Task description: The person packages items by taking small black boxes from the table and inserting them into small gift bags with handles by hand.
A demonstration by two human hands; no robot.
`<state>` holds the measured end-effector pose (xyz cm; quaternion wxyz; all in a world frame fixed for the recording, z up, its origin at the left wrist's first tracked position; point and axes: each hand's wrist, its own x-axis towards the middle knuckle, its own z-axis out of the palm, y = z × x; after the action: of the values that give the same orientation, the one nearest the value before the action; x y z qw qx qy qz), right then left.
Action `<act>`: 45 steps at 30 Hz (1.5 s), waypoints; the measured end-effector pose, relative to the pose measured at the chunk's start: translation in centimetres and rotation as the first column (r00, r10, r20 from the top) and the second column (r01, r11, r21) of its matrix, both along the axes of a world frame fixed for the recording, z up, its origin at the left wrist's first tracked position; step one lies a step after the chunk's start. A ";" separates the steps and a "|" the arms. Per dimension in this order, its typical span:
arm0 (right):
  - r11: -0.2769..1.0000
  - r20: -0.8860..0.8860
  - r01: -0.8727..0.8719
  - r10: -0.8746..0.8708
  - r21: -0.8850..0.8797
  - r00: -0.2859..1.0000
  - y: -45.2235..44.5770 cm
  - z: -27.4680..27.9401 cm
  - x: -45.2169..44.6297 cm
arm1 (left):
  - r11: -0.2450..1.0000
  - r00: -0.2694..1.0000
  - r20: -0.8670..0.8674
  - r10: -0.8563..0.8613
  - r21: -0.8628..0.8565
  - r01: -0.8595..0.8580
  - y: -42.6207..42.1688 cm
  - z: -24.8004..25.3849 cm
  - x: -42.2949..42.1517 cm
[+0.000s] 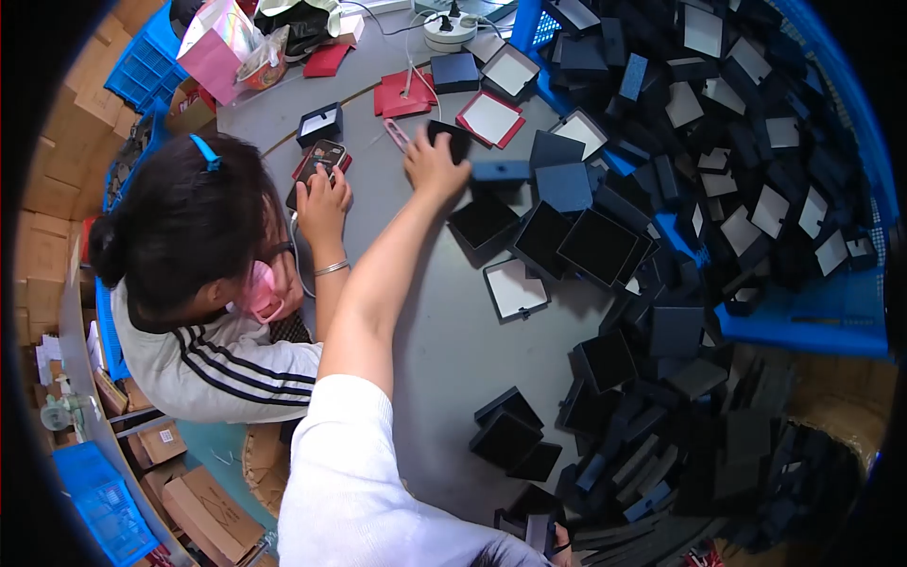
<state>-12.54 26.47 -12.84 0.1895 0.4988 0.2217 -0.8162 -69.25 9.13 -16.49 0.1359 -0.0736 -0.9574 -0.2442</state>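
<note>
My left hand (436, 172) reaches far across the grey table, its fingers curled at the near edge of a small black box (453, 140). Hand and box are slightly blurred. A blue-black box (501, 172) lies just to the right of my wrist, with an open black box (484, 223) below it. At the bottom edge, only part of my right hand (563, 542) shows, closed against the side of a dark box (539, 531). My body hides the rest of that hand.
A co-worker at left holds a phone (324, 161) near my forearm. Many dark boxes fill a blue crate (803, 326) at right; more are piled by the table's right edge. A white-lined box part (516, 288), red cards (404, 94) and a power strip (450, 30) lie on the table.
</note>
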 end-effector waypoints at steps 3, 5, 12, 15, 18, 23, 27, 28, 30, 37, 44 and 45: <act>0.999 -0.061 -0.047 0.047 0.009 0.997 -0.2 0.0 -1.9 | 0.962 0.964 -0.047 -0.263 0.065 0.265 0.9 1.3 5.4; 0.998 -0.095 -0.055 0.055 0.009 0.994 -1.4 0.2 -2.4 | 0.879 0.892 -0.061 -0.448 0.153 0.452 0.9 0.6 8.4; 0.970 0.066 0.241 -0.243 0.045 0.968 -12.4 7.1 13.8 | 0.768 0.797 0.012 -0.604 0.277 0.578 -2.2 4.8 18.7; 0.955 0.041 0.297 -0.297 -0.017 0.954 -13.2 9.3 14.4 | 0.794 0.838 -0.089 -0.538 0.280 0.539 -4.7 8.2 24.1; 0.956 0.006 0.288 -0.288 -0.056 0.958 -13.8 10.0 16.3 | 0.721 0.781 -0.100 -0.616 0.327 0.611 -7.7 11.0 30.4; 0.959 -0.012 0.259 -0.262 -0.114 0.965 -14.7 9.3 19.6 | 0.820 0.819 -0.086 -0.567 0.042 0.571 -8.7 10.9 35.9; 0.972 -0.116 0.233 -0.234 -0.020 0.965 -14.9 10.0 21.5 | 0.616 0.611 -0.095 -0.786 -0.034 0.787 -0.7 6.7 36.6; 0.965 -0.143 0.262 -0.258 0.005 0.955 -14.8 9.9 22.2 | 0.649 0.662 -0.080 -0.745 -0.316 0.693 1.3 5.3 36.5; 0.943 -0.155 0.325 -0.310 0.079 0.938 -14.8 11.0 23.8 | 0.649 0.751 0.205 -0.628 -0.394 0.651 4.5 3.1 35.0; 0.877 -0.178 0.481 -0.473 0.004 0.863 -13.0 8.2 32.7 | 0.762 0.819 0.267 -0.507 -0.304 0.571 2.6 2.2 35.5; 0.896 -0.168 0.424 -0.402 0.133 0.900 -13.2 9.3 34.2 | 0.862 0.866 0.026 -0.499 -0.084 0.499 3.2 4.5 38.3; 0.893 -0.173 0.445 -0.429 0.065 0.887 -13.2 8.9 35.6 | 0.852 0.852 -0.058 -0.520 0.038 0.523 2.0 5.9 39.3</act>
<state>23.06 13.29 -3.98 -0.0429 0.4805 0.1594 -0.8613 -29.97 11.14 -10.59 0.0881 -0.3323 -0.8916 -0.2949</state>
